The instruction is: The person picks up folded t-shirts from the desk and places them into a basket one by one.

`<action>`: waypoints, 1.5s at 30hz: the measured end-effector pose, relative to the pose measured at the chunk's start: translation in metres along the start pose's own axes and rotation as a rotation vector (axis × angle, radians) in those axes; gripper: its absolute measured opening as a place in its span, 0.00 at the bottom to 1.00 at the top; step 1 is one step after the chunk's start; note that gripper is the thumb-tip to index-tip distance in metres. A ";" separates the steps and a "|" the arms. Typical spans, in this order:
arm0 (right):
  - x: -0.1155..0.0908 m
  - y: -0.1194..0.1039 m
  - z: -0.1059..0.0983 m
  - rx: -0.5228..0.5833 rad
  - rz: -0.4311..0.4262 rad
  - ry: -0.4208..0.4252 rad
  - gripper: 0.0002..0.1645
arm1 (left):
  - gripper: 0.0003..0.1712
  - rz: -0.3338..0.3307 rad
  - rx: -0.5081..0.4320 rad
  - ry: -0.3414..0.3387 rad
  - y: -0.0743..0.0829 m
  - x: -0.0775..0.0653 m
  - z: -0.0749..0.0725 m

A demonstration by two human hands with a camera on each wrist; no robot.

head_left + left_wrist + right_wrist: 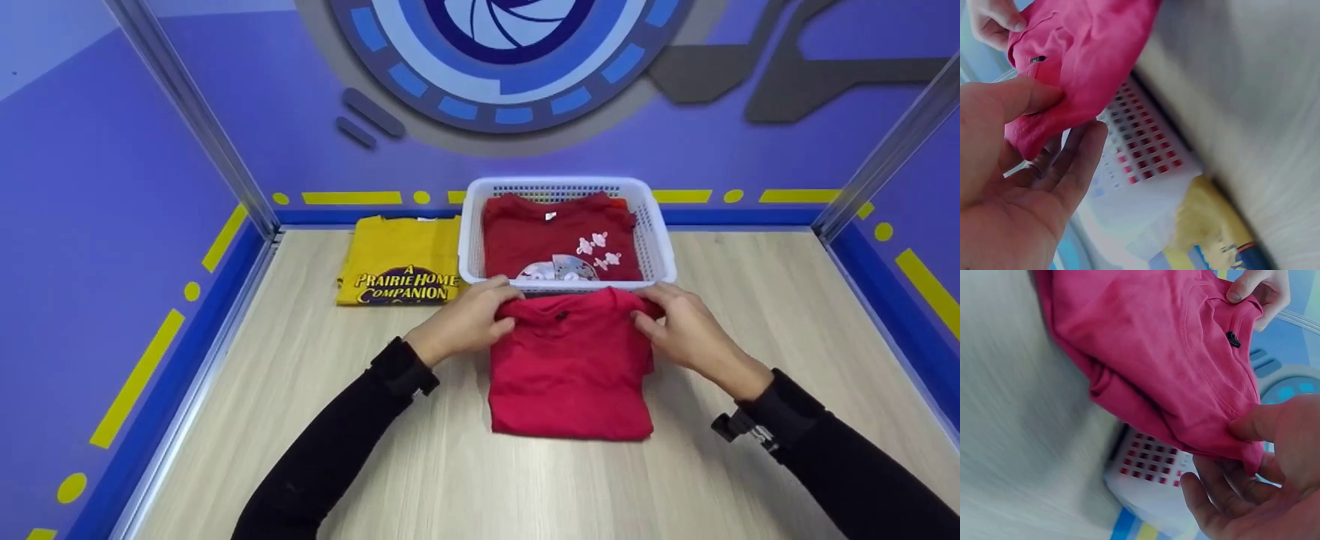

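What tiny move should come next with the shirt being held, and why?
Probably lift the held shirt slightly and ease it forward over the white basket. The left grip and right grip pinch its top corners, it looks neatly folded, and the basket just beyond already holds a dark red shirt.

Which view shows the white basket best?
The head view: the white basket shows its rim and the dark red shirt inside, only its near side partly hidden. Both wrist views show just part of its perforated wall, partly behind the bright red shirt.
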State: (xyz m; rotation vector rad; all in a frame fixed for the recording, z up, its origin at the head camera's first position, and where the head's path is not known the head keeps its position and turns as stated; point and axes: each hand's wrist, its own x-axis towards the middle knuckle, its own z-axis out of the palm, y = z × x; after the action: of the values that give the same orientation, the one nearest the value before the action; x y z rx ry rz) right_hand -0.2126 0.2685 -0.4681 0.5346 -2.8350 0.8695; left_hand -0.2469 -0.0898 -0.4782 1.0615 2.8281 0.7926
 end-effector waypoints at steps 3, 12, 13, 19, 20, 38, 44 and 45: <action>0.004 -0.003 -0.009 0.013 -0.021 0.027 0.14 | 0.12 0.015 -0.036 0.050 0.000 0.002 -0.010; 0.010 -0.015 -0.036 0.032 -0.068 0.102 0.13 | 0.13 0.037 -0.105 0.104 0.006 0.004 -0.040; 0.011 -0.016 -0.040 0.029 -0.075 0.108 0.14 | 0.14 0.049 -0.104 0.108 0.007 0.005 -0.044; 0.016 -0.023 -0.060 0.010 -0.131 0.158 0.19 | 0.16 0.096 -0.109 0.130 0.010 0.008 -0.068; 0.017 -0.024 -0.062 0.006 -0.140 0.166 0.18 | 0.17 0.096 -0.115 0.133 0.011 0.008 -0.072; 0.040 -0.044 -0.097 0.058 -0.194 0.264 0.12 | 0.16 0.154 -0.171 0.239 0.021 0.016 -0.115; 0.055 -0.045 -0.096 0.082 -0.189 0.328 0.11 | 0.17 0.116 -0.203 0.234 0.014 0.028 -0.122; 0.058 -0.045 -0.096 0.079 -0.191 0.336 0.11 | 0.17 0.106 -0.206 0.234 0.012 0.030 -0.123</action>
State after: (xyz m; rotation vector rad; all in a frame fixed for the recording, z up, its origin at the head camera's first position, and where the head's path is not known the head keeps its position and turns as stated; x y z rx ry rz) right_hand -0.2480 0.2704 -0.3530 0.5938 -2.4137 0.9381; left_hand -0.2857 -0.1196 -0.3606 1.1631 2.8073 1.2650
